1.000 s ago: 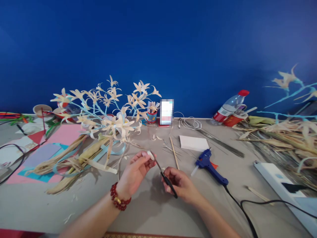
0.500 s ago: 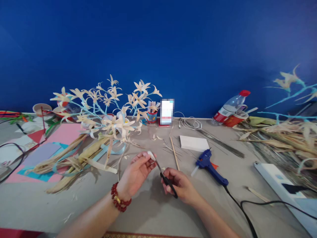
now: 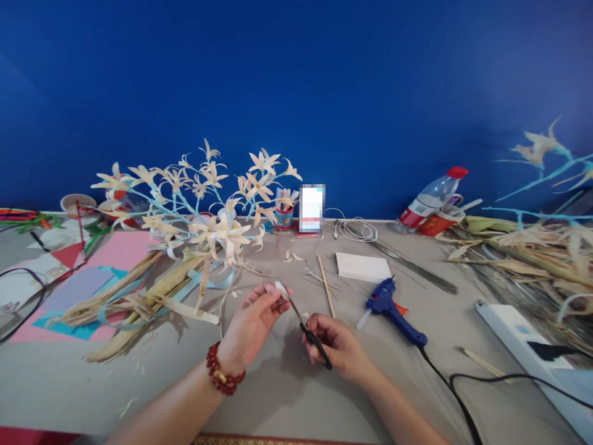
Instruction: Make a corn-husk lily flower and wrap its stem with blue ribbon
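A: your left hand [image 3: 254,315] is pinching a small white piece [image 3: 280,288] up over the counter [image 3: 269,405], right?
B: yep, and your right hand [image 3: 337,347] is curled around the black-handled scissors [image 3: 315,342] — blades angled up at that piece, can't tell if they're cutting into it.
A: what's around you tho?
B: blue glue gun [image 3: 393,311] lying to your right, wooden stick [image 3: 325,285] just past your right hand.

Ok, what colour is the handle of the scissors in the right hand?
The scissors handle is black; it shows in the head view.
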{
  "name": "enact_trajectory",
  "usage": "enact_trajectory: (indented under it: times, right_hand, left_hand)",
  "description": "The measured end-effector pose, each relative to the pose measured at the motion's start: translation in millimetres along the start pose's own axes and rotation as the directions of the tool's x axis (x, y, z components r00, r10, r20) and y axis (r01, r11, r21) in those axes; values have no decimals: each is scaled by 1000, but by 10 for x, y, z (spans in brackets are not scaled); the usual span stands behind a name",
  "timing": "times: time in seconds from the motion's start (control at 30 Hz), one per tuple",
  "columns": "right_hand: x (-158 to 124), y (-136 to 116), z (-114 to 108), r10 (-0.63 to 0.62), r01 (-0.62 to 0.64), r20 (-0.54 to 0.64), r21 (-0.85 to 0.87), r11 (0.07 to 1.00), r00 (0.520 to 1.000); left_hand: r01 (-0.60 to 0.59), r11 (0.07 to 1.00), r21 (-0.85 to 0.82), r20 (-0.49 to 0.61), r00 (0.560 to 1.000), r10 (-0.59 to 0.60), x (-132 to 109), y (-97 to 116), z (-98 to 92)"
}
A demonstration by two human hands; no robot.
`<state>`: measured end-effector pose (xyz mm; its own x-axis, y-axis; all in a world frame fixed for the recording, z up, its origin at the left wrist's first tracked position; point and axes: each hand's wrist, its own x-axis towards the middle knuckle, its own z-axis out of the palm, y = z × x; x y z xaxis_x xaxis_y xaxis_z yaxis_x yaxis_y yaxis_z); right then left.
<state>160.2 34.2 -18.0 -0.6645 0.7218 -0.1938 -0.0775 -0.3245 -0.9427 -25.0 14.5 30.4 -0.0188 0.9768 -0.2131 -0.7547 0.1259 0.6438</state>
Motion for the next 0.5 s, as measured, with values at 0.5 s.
enact_trajectory:
  times: [0.5]
  right_hand:
    - [-4, -42, 21, 23, -22, -12, 19, 1000, 1000]
  left_hand:
    - [-78, 995, 55, 21, 997, 77, -4, -8, 9]
